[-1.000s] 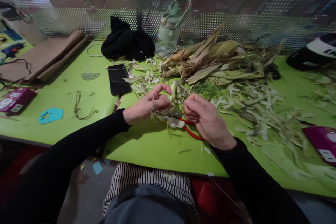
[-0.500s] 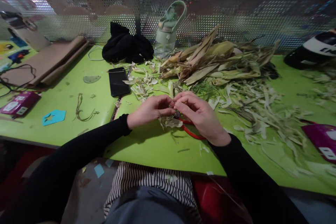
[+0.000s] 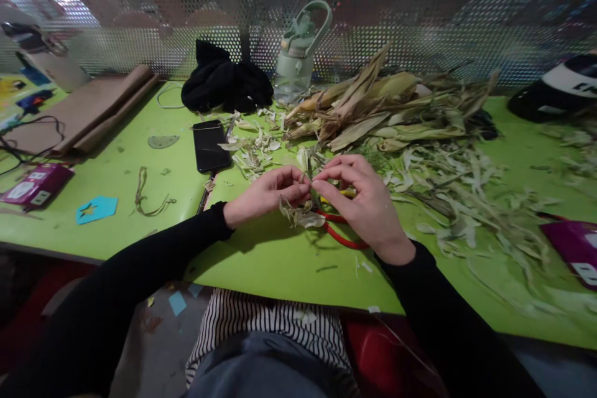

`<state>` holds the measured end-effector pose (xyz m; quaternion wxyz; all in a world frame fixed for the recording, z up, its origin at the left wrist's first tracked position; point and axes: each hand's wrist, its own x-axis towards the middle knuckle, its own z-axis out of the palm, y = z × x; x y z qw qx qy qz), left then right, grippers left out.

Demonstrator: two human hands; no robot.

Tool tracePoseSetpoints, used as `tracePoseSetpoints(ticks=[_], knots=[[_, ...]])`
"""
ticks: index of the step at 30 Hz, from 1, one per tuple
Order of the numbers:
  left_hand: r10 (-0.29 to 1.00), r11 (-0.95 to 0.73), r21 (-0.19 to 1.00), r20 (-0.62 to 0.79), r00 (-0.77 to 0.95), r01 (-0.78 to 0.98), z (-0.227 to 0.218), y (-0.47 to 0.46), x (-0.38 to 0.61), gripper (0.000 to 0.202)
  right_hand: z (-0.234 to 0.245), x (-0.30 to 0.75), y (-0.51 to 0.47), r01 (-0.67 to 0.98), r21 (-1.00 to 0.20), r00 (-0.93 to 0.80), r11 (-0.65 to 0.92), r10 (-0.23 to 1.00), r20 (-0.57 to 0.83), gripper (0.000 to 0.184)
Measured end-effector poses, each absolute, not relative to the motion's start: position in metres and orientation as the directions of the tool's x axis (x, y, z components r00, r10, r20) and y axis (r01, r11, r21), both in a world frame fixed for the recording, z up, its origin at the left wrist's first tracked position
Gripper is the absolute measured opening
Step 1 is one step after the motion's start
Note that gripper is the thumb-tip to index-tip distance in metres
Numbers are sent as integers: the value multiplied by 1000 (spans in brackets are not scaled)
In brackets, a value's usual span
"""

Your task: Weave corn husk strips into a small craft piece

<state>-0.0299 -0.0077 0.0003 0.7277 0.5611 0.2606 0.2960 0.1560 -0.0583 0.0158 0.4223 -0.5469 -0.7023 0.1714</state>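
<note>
Over the table's front half, my left hand (image 3: 273, 191) is closed, thumb and fingers pinching a thin strip of corn husk (image 3: 308, 181). My right hand (image 3: 366, 205) meets it there, its thumb and index fingertips pinched on the same strip while the other fingers fan apart. Fingers hide part of the strip. Below the hands lie curled husk scraps (image 3: 302, 216). Partly under my right hand rests a tool with red looped handles (image 3: 345, 240), its working end hidden. Something yellow (image 3: 333, 198) shows behind the right fingers.
A heap of dried corn husks (image 3: 373, 106) lies at the back, with loose shreds (image 3: 466, 199) spread rightward. Behind the hands are a phone (image 3: 209, 146), a black cloth (image 3: 224, 81) and a green bottle (image 3: 296, 62). A perforated metal screen (image 3: 396, 6) borders the far edge.
My right hand has opened its grasp somewhat and shifted slightly right, with its fingers more raised. The left hand has barely moved. More of the strip and the yellow thing show now.
</note>
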Motion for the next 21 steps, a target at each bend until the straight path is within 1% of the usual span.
tracePoseSetpoints(ticks=[2, 6, 9, 11, 13, 16, 19, 21], knots=[[735, 175, 971, -21, 678, -161, 0, -8, -30, 30, 15, 157, -57, 620, -719, -94, 316, 939, 331, 18], [743, 102, 974, 61, 667, -204, 1, -8, -32, 29, 14, 158, -53, 578, -774, -116, 258, 965, 235, 18], [732, 98, 977, 58, 679, -189, 2, -7, -35, 25, 14, 158, -54, 525, -831, -142, 183, 982, 127, 23], [728, 118, 973, 51, 683, -199, 2, -7, -36, 26, 12, 157, -55, 468, -877, -157, 111, 987, 41, 29], [726, 137, 965, 57, 686, -225, 1, -6, -36, 29, 10, 155, -56, 392, -918, -156, 56, 988, -7, 34], [733, 152, 960, 49, 679, -234, -2, -4, -34, 28, 8, 152, -57, 303, -952, -91, 33, 996, 6, 33], [751, 154, 963, 31, 660, -221, -3, -4, -31, 24, 5, 150, -57, 270, -960, 0, 71, 997, 74, 25], [778, 120, 974, 29, 627, -194, -3, -5, -30, 24, 3, 150, -56, 262, -961, 48, 84, 994, 100, 22]])
